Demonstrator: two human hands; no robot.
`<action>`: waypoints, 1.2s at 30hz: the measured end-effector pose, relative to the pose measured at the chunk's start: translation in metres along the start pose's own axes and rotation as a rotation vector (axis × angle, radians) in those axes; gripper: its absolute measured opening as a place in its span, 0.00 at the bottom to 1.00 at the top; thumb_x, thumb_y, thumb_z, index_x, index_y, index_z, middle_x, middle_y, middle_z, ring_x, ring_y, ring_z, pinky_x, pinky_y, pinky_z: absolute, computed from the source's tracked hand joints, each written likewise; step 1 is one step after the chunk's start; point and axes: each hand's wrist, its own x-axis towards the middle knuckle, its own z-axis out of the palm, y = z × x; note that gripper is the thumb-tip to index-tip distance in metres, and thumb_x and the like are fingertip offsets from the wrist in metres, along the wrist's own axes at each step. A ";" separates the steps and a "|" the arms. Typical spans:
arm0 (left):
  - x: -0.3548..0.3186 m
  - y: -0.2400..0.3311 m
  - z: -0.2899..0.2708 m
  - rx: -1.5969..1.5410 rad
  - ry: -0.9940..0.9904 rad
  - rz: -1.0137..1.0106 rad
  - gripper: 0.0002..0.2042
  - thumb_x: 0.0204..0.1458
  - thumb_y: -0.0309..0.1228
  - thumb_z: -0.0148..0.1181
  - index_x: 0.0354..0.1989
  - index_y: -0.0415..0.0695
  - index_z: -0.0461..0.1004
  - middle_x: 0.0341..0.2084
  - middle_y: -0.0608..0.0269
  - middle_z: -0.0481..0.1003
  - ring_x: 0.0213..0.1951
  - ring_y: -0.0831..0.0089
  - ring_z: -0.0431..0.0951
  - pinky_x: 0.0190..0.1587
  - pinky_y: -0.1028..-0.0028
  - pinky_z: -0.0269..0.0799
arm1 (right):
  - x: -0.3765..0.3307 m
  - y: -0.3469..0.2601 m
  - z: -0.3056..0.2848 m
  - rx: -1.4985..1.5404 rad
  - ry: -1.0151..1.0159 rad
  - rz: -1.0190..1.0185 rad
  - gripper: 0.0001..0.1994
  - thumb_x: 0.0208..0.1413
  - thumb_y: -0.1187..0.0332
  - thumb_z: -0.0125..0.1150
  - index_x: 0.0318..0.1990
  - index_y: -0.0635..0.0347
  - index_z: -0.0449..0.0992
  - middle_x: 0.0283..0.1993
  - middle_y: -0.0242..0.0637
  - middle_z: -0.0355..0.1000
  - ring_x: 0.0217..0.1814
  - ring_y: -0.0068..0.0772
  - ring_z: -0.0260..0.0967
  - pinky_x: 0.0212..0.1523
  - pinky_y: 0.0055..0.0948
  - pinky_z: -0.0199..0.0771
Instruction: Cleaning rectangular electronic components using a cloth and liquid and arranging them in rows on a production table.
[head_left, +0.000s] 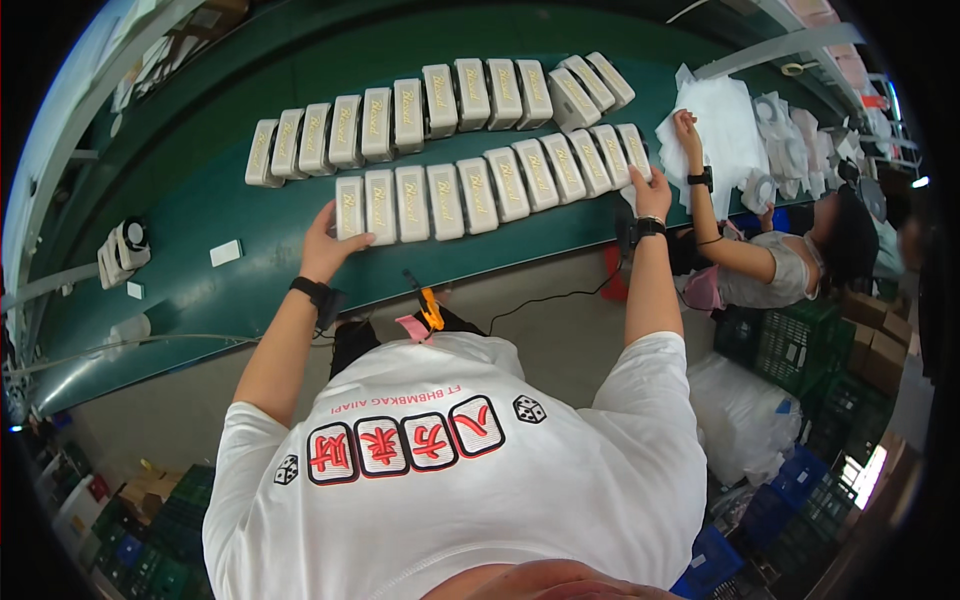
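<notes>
Boxes (pixel 480 195), cream, lower row at frame centre: left hand (pixel 325 245) flat against left end, right hand (pixel 652 192) against right end, both open, gripping nothing, on green belt (pixel 230 200).

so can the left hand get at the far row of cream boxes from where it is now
Probably yes. The left hand rests at the left end of the near row of boxes, and the far row of boxes lies just beyond on the green table. Nothing stands between; it would only reach over the near row.
</notes>
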 end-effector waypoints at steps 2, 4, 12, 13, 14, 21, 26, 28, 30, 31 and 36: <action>-0.001 0.002 0.018 0.007 -0.012 0.011 0.43 0.38 0.25 0.75 0.65 0.37 0.58 0.53 0.54 0.72 0.51 0.66 0.75 0.52 0.68 0.74 | 0.011 0.008 -0.016 -0.005 0.002 0.009 0.25 0.48 0.68 0.73 0.50 0.74 0.72 0.43 0.43 0.77 0.42 0.27 0.74 0.44 0.24 0.73; -0.003 -0.002 0.028 0.023 -0.007 0.017 0.43 0.39 0.26 0.75 0.65 0.37 0.58 0.54 0.54 0.71 0.52 0.66 0.75 0.53 0.68 0.73 | 0.016 0.018 -0.027 -0.006 0.007 0.036 0.25 0.48 0.68 0.73 0.50 0.74 0.72 0.44 0.43 0.77 0.42 0.27 0.74 0.44 0.24 0.72; -0.008 0.000 0.048 0.023 -0.050 0.080 0.44 0.40 0.27 0.75 0.67 0.38 0.54 0.57 0.52 0.68 0.57 0.64 0.71 0.58 0.65 0.68 | 0.026 0.024 -0.046 -0.214 0.041 0.095 0.26 0.51 0.63 0.71 0.53 0.71 0.72 0.46 0.43 0.77 0.45 0.28 0.74 0.46 0.28 0.73; -0.009 -0.001 0.046 0.024 -0.076 0.086 0.44 0.40 0.28 0.75 0.67 0.39 0.54 0.57 0.52 0.68 0.57 0.64 0.70 0.58 0.65 0.68 | 0.022 0.023 -0.048 -0.213 0.036 0.093 0.26 0.51 0.63 0.71 0.53 0.71 0.72 0.46 0.43 0.77 0.45 0.28 0.74 0.46 0.28 0.73; -0.011 -0.002 0.045 0.024 -0.103 0.092 0.45 0.41 0.28 0.75 0.67 0.39 0.53 0.58 0.52 0.67 0.58 0.64 0.70 0.58 0.65 0.68 | 0.017 0.023 -0.052 -0.309 0.145 0.002 0.25 0.51 0.62 0.70 0.53 0.70 0.73 0.46 0.43 0.76 0.46 0.29 0.73 0.46 0.29 0.72; -0.022 -0.001 0.036 0.325 0.026 0.146 0.42 0.41 0.29 0.74 0.65 0.40 0.55 0.56 0.53 0.66 0.58 0.63 0.68 0.57 0.63 0.68 | -0.055 -0.017 -0.024 -0.234 0.370 -0.175 0.22 0.52 0.62 0.69 0.50 0.67 0.75 0.48 0.44 0.74 0.50 0.34 0.71 0.50 0.31 0.69; -0.014 0.067 0.018 0.432 0.066 0.308 0.40 0.39 0.29 0.73 0.63 0.41 0.58 0.52 0.53 0.66 0.56 0.60 0.67 0.58 0.64 0.67 | -0.082 -0.065 -0.012 -0.356 0.201 -0.212 0.22 0.50 0.63 0.70 0.48 0.67 0.74 0.48 0.43 0.74 0.53 0.37 0.70 0.56 0.32 0.67; -0.002 0.094 0.021 0.499 0.016 0.385 0.39 0.39 0.30 0.73 0.62 0.40 0.60 0.54 0.50 0.65 0.57 0.56 0.67 0.59 0.63 0.66 | -0.070 -0.096 -0.005 -0.550 0.102 -0.337 0.23 0.48 0.63 0.71 0.48 0.66 0.74 0.49 0.45 0.73 0.55 0.42 0.70 0.56 0.34 0.67; 0.019 0.119 0.026 0.638 -0.077 0.529 0.38 0.37 0.32 0.73 0.60 0.38 0.62 0.56 0.45 0.64 0.57 0.50 0.66 0.61 0.62 0.63 | -0.047 -0.130 0.012 -0.688 -0.026 -0.446 0.26 0.45 0.60 0.71 0.50 0.64 0.74 0.51 0.47 0.72 0.56 0.48 0.69 0.56 0.39 0.68; 0.030 0.129 0.032 0.639 -0.088 0.546 0.38 0.37 0.32 0.73 0.60 0.38 0.62 0.56 0.45 0.64 0.57 0.50 0.66 0.61 0.62 0.63 | -0.035 -0.144 0.024 -0.720 -0.099 -0.484 0.27 0.44 0.59 0.71 0.51 0.63 0.73 0.53 0.48 0.70 0.56 0.51 0.68 0.55 0.42 0.69; 0.082 0.147 0.058 0.855 -0.171 0.563 0.43 0.36 0.35 0.75 0.63 0.39 0.58 0.61 0.41 0.60 0.62 0.46 0.61 0.64 0.61 0.59 | 0.013 -0.185 0.102 -1.063 -0.318 -0.320 0.31 0.42 0.54 0.71 0.54 0.57 0.72 0.56 0.46 0.68 0.56 0.49 0.70 0.53 0.41 0.73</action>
